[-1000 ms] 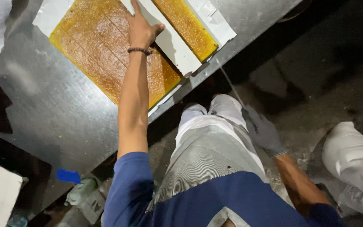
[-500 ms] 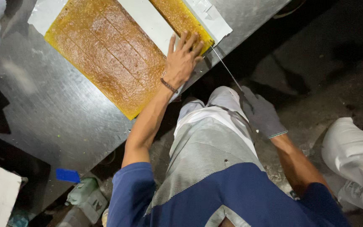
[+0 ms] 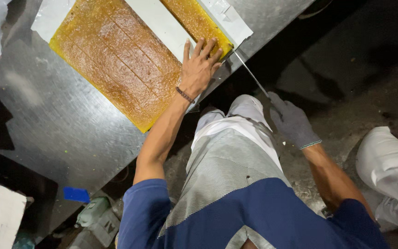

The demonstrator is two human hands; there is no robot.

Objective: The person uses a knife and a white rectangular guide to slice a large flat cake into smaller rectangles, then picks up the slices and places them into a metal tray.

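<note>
A: Starting at the left, what lies on the steel surface [image 3: 70, 133]?

B: A broad amber slab [image 3: 116, 60], flat, with straight lines scored along its length. It looks dense and sticky, more firm than crumbly, so I judge it would sag or tear if lifted by one edge; better held down flat than picked up.

A: And the pale board [image 3: 160, 25] across it?

B: A long white straightedge, stiff, lying along the slab, with a narrow strip of slab [image 3: 196, 20] on its far side.

A: The left hand [image 3: 199, 69]?

B: Spread wide, fingers fanned, palm pressed flat on the near end of the board and the slab's edge. It grips nothing; it only bears down.

A: Further right?

B: A thin knife blade [image 3: 249, 76] runs from the slab's corner down toward the right hand [image 3: 291, 122], which wears a grey glove and is closed round the handle. A thin blade like that will flex, so the handle is the place to hold it.
</note>
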